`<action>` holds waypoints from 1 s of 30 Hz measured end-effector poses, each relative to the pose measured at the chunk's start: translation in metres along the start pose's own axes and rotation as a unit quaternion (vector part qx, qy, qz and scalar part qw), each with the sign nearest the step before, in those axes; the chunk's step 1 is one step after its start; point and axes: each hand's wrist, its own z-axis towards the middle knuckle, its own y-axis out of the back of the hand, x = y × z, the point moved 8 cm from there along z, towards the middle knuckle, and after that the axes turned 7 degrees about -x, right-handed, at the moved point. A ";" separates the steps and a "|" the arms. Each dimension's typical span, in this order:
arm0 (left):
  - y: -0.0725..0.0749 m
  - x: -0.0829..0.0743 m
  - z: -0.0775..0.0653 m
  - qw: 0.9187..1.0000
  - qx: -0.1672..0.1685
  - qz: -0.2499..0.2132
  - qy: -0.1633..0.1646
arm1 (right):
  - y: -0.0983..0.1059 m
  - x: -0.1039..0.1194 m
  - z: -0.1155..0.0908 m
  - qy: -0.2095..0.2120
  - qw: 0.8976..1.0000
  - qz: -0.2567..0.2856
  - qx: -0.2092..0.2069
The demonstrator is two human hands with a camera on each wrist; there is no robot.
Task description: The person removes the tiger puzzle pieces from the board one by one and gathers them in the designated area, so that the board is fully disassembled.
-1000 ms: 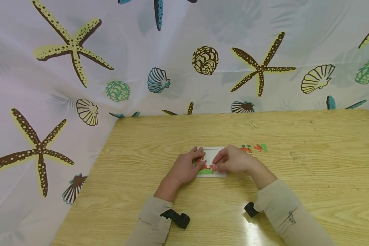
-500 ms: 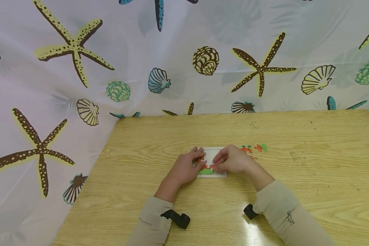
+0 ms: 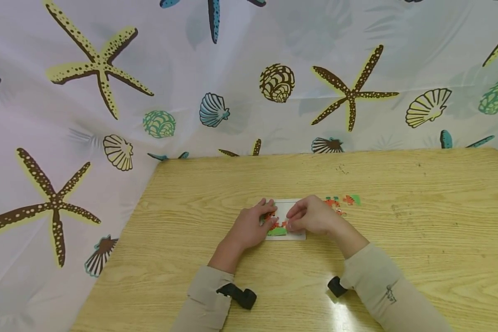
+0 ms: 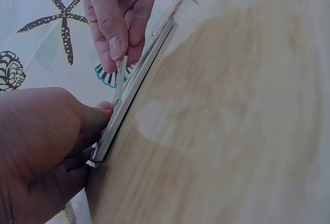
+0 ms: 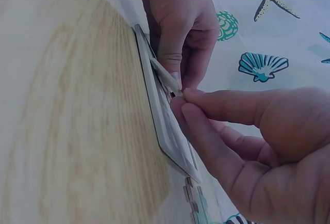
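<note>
A small white puzzle tray (image 3: 296, 238) lies on the table, with orange and green tiger-patterned pieces in its left and near part. My left hand (image 3: 249, 226) rests across the tray's left side, thumb on the pieces and fingertips towards the far edge. Between its thumb and fingertips my right hand (image 3: 313, 216) pinches a puzzle piece (image 5: 165, 74). That piece is tilted, its right end raised off the tray in both wrist views, its other end low near the left thumb (image 4: 105, 106). The right fingers hide part of the tray's right side.
Several loose puzzle pieces (image 3: 350, 199) lie on the wooden table (image 3: 419, 230), just right of the tray. A curtain (image 3: 240, 69) with starfish and shells hangs behind and to the left. Black wrist mounts (image 3: 244, 297) stick out from both sleeves.
My right hand has shifted very slightly left, and the joined pieces by its fingertips have moved a little left with it. The left hand stays in place.
</note>
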 end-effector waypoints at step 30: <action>0.000 0.000 -0.001 1.000 -0.005 -0.025 -0.009 | -0.007 0.000 -0.002 -0.044 0.994 0.093 0.027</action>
